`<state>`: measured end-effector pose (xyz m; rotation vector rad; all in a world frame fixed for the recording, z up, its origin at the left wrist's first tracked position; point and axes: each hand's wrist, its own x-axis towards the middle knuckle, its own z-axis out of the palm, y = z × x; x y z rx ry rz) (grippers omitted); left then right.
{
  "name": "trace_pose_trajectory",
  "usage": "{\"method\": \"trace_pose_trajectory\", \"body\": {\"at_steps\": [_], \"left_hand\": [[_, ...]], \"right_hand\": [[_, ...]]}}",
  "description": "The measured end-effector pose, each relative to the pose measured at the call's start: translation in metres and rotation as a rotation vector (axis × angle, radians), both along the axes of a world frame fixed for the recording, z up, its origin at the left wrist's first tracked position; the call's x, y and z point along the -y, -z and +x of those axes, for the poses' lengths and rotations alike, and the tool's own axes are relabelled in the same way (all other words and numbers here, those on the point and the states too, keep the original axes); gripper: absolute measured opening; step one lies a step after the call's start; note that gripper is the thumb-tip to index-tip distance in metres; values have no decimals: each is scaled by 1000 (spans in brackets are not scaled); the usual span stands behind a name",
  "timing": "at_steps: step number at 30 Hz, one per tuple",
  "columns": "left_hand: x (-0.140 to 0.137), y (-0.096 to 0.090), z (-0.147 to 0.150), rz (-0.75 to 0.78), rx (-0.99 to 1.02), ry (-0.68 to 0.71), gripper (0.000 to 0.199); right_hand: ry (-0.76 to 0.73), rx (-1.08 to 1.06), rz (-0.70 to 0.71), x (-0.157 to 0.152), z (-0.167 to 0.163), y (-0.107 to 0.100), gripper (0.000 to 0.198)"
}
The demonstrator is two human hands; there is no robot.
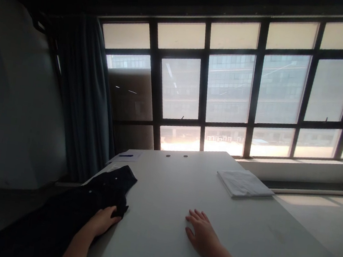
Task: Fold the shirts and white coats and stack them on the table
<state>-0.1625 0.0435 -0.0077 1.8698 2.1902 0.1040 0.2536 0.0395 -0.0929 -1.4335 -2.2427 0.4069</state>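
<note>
A dark garment [100,190] with small pale buttons lies bunched on the left side of the white table [162,195]. Much of it drapes past the table's left edge toward me. My left hand [103,220] is on its near right part, with the fingers curled into the cloth and the thumb stretched along it. The fingertips are partly hidden in the dark fabric. Palm down on the bare tabletop, my right hand [200,232] rests right of the middle, its fingers apart and holding nothing. A gap of table separates it from the garment.
Folded white cloth [244,183] lies near the table's right edge. Papers with a blue pen [126,155] are at the far left corner. Two round cable holes [185,156] sit near the far edge. Beyond stand a dark curtain [83,100] and wide windows [229,87].
</note>
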Motion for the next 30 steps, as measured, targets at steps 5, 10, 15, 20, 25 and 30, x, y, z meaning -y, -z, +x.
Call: {"method": "trace_pose_trajectory", "body": {"at_steps": [5,10,15,20,25,30], "left_hand": [[0,-22,47,51,66,162,26],[34,-52,137,225,125,470,16],[68,-66,196,202,291,687,21],[72,-52,196,150,235,672,40],[67,-43,174,-2,157,532,90],[66,-59,158,23,114,479,67]], "right_hand": [[7,-126,57,-5,2,3,35],[-82,-318,228,3,3,-8,37],[-252,-252,283,26,-4,-24,69],[-228,-181,284,30,-12,-17,21],[89,-453,243,-4,5,-4,32],[644,-647,243,-47,71,-2,35]]}}
